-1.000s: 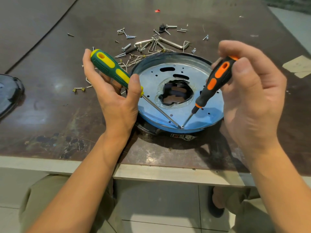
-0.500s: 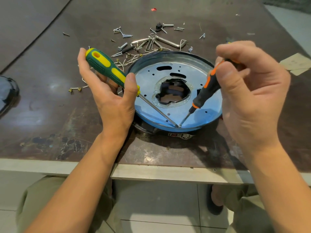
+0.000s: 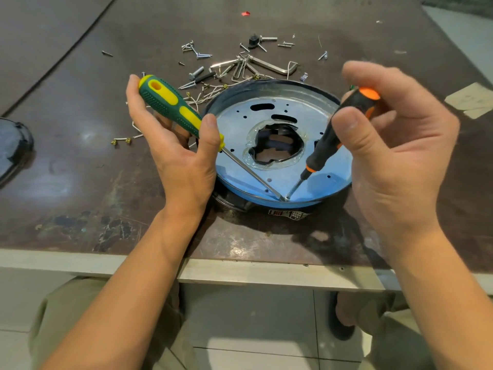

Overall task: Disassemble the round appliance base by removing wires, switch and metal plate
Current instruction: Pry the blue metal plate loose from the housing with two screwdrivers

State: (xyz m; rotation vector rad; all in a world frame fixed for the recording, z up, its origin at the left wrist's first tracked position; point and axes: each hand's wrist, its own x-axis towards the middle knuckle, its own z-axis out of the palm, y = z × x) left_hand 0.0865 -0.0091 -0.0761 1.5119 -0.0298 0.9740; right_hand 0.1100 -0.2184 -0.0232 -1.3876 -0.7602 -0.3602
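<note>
The round appliance base [image 3: 288,213] lies near the table's front edge, with a shiny metal plate [image 3: 290,108] on top that has a ragged hole in its middle. My left hand [image 3: 181,153] grips a green and yellow screwdriver [image 3: 170,108] whose long shaft slants down to the plate's near rim. My right hand [image 3: 394,145] holds a black and orange screwdriver [image 3: 338,132], thumb on its handle. Both tips meet at one spot on the plate's front edge.
Behind the base lie several loose screws [image 3: 197,53], hex keys [image 3: 266,65] and bits of wire [image 3: 121,140]. A dark round part [image 3: 13,148] sits at the left edge. Pale tape [image 3: 472,101] is stuck at the right. The table's front edge [image 3: 240,273] runs just above my knees.
My right hand has shifted its hold on the orange screwdriver, now showing the handle's end again. Both tips stay at the same spot on the rim.
</note>
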